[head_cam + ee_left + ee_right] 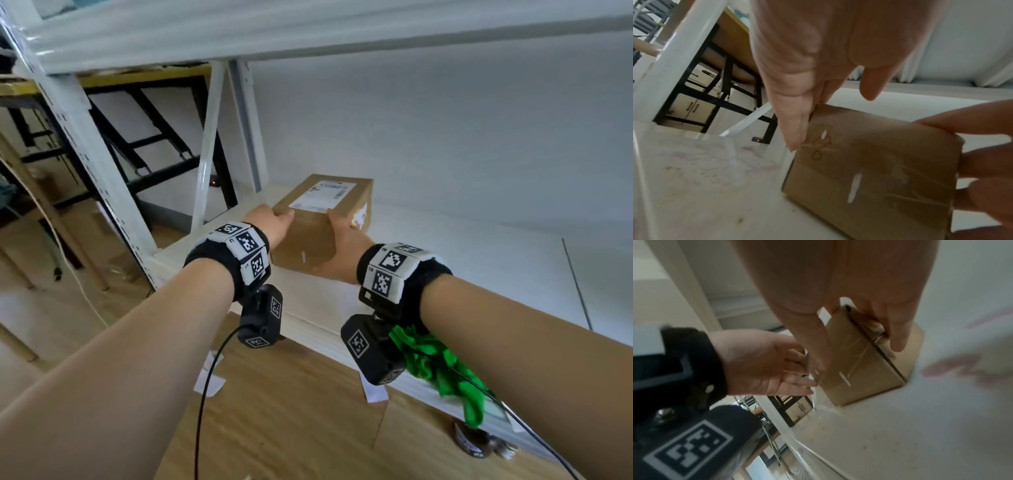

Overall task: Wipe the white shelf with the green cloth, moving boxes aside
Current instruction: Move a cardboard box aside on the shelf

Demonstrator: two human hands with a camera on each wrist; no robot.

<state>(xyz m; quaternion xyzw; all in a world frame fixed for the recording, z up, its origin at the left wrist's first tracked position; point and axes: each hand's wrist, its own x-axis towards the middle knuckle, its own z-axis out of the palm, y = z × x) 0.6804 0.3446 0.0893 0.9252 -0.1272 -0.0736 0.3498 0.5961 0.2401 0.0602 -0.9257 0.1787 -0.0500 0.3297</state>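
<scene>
A brown cardboard box (318,222) with a white label stands at the left end of the white shelf (462,260). My left hand (274,222) lies flat against its left side, fingers (795,123) straight, thumb over the top edge. My right hand (342,240) grips the box's near right corner, with the thumb on one face and the fingers (898,337) on the right side. The green cloth (442,366) lies bunched on the shelf's front edge under my right forearm, held by neither hand. The box (869,162) rests on the shelf board (705,178).
White uprights (209,144) close the shelf's left end just beyond the box, and an upper shelf (308,31) hangs overhead. A white wall backs the shelf. A black-framed table (154,144) stands left. Paper tags (373,390) hang from the shelf front above the wooden floor (291,411).
</scene>
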